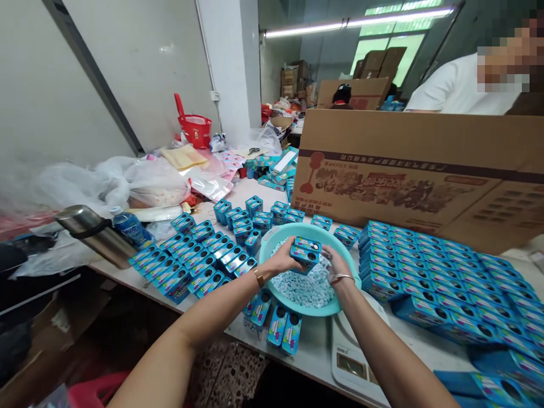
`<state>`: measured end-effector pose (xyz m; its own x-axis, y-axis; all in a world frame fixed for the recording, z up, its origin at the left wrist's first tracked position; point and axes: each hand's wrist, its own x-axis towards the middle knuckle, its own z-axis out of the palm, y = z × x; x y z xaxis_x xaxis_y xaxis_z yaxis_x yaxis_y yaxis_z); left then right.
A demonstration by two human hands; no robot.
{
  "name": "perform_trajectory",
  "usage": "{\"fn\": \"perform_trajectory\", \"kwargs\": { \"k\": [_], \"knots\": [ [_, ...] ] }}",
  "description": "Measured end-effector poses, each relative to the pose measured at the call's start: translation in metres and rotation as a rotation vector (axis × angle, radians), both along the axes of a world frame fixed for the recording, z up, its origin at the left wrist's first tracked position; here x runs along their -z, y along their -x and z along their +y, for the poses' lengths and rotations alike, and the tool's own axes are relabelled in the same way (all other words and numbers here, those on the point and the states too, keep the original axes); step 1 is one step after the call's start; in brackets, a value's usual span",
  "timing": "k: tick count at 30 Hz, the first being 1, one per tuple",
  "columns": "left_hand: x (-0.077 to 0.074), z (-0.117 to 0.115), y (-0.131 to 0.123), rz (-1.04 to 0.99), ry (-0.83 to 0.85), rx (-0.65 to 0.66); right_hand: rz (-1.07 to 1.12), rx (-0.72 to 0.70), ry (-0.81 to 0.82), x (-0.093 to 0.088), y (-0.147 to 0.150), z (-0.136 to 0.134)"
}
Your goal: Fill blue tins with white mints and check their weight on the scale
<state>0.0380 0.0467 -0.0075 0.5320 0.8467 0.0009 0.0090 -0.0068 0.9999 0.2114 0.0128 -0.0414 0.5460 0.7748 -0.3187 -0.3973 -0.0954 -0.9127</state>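
A small blue candy box is held over a light blue basin full of small pale pellets. My left hand grips the box from the left side, and my right hand holds it from the right. Both hands wear a bracelet at the wrist. The basin stands on a white digital scale at the table's front edge. Several identical blue boxes lie in rows to the left of the basin, and a few rest against its front.
Stacked blue boxes fill the table to the right. A large open cardboard carton stands behind the basin, with a person in a white shirt beyond it. A steel flask, a bottle, plastic bags and a red basket lie at the left.
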Motion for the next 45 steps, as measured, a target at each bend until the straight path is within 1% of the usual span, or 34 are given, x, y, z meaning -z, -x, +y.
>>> {"fn": "perform_trajectory", "kwargs": {
  "k": [3, 6, 8, 10, 12, 13, 14, 15, 16, 18, 19, 20, 21, 22, 23, 25, 26, 27, 28, 29, 30, 32, 33, 35, 37, 39, 41, 43, 45],
  "knots": [
    [-0.003, 0.0, 0.001, -0.001, -0.018, 0.006, -0.104, 0.028, -0.05, -0.011, 0.013, -0.004],
    [-0.001, -0.002, -0.001, -0.011, -0.021, 0.012, -0.235, -0.028, -0.143, -0.026, 0.029, -0.006],
    [0.001, -0.005, -0.004, -0.03, -0.001, -0.001, -0.26, -0.06, -0.162, -0.034, 0.037, -0.007],
    [0.002, -0.01, -0.008, -0.063, 0.029, -0.034, -0.263, -0.046, -0.179, -0.041, 0.041, -0.011],
    [-0.005, -0.018, -0.008, -0.112, 0.067, -0.082, -0.278, -0.03, -0.231, -0.048, 0.041, -0.018],
    [-0.01, -0.023, -0.005, -0.15, 0.093, -0.103, -0.285, -0.032, -0.266, -0.051, 0.039, -0.022],
    [-0.018, -0.03, 0.0, -0.199, 0.12, -0.122, -0.272, -0.053, -0.286, -0.055, 0.037, -0.025],
    [-0.027, -0.038, 0.008, -0.249, 0.143, -0.133, -0.213, -0.067, -0.305, -0.058, 0.034, -0.027],
    [-0.037, -0.048, 0.018, -0.346, 0.177, -0.123, -0.142, -0.096, -0.305, -0.06, 0.03, -0.028],
    [-0.055, -0.077, 0.046, -0.479, 0.153, -0.157, -0.084, -0.1, -0.287, -0.063, 0.023, -0.029],
    [-0.062, -0.096, 0.062, -0.503, 0.112, -0.216, -0.077, -0.094, -0.273, -0.062, 0.02, -0.029],
    [-0.067, -0.117, 0.079, -0.485, 0.081, -0.286, -0.077, -0.086, -0.259, -0.061, 0.018, -0.03],
    [-0.068, -0.138, 0.095, -0.452, 0.047, -0.386, -0.073, -0.083, -0.248, -0.059, 0.017, -0.031],
    [-0.066, -0.158, 0.112, -0.415, 0.011, -0.515, -0.064, -0.086, -0.238, -0.056, 0.017, -0.033],
    [-0.06, -0.176, 0.128, -0.367, -0.017, -0.658, -0.05, -0.093, -0.228, -0.053, 0.018, -0.036],
    [-0.037, -0.202, 0.158, -0.26, -0.052, -0.994, -0.019, -0.109, -0.211, -0.049, 0.025, -0.044],
    [-0.023, -0.209, 0.172, -0.179, -0.054, -1.163, -0.006, -0.115, -0.204, -0.047, 0.029, -0.047],
    [-0.006, -0.211, 0.185, -0.094, -0.042, -1.299, 0.008, -0.118, -0.195, -0.047, 0.035, -0.051],
    [0.01, -0.21, 0.196, -0.032, -0.011, -1.375, 0.021, -0.121, -0.187, -0.046, 0.041, -0.055],
    [0.026, -0.206, 0.206, 0.001, 0.015, -1.419, 0.036, -0.127, -0.18, -0.046, 0.047, -0.059],
    [0.042, -0.2, 0.214, 0.019, 0.03, -1.451, 0.051, -0.135, -0.171, -0.047, 0.053, -0.063],
    [0.067, -0.184, 0.225, 0.033, 0.048, -1.45, 0.073, -0.153, -0.15, -0.047, 0.06, -0.071],
    [0.076, -0.175, 0.228, 0.038, 0.043, -1.44, 0.077, -0.159, -0.141, -0.047, 0.062, -0.075],
    [0.088, -0.157, 0.23, 0.053, 0.012, -1.406, 0.068, -0.158, -0.131, -0.045, 0.061, -0.086],
    [0.094, -0.142, 0.23, 0.075, -0.037, -1.362, 0.044, -0.132, -0.135, -0.042, 0.055, -0.098],
    [0.096, -0.13, 0.23, 0.105, -0.098, -1.319, 0.03, -0.089, -0.136, -0.038, 0.048, -0.111],
    [0.096, -0.119, 0.229, 0.138, -0.149, -1.305, 0.033, -0.044, -0.128, -0.034, 0.042, -0.124],
    [0.096, -0.108, 0.229, 0.158, -0.158, -1.309, 0.053, -0.014, -0.114, -0.032, 0.038, -0.136],
    [0.093, -0.098, 0.23, 0.161, -0.126, -1.31, 0.084, 0.004, -0.109, -0.03, 0.037, -0.145]
  ]
}}
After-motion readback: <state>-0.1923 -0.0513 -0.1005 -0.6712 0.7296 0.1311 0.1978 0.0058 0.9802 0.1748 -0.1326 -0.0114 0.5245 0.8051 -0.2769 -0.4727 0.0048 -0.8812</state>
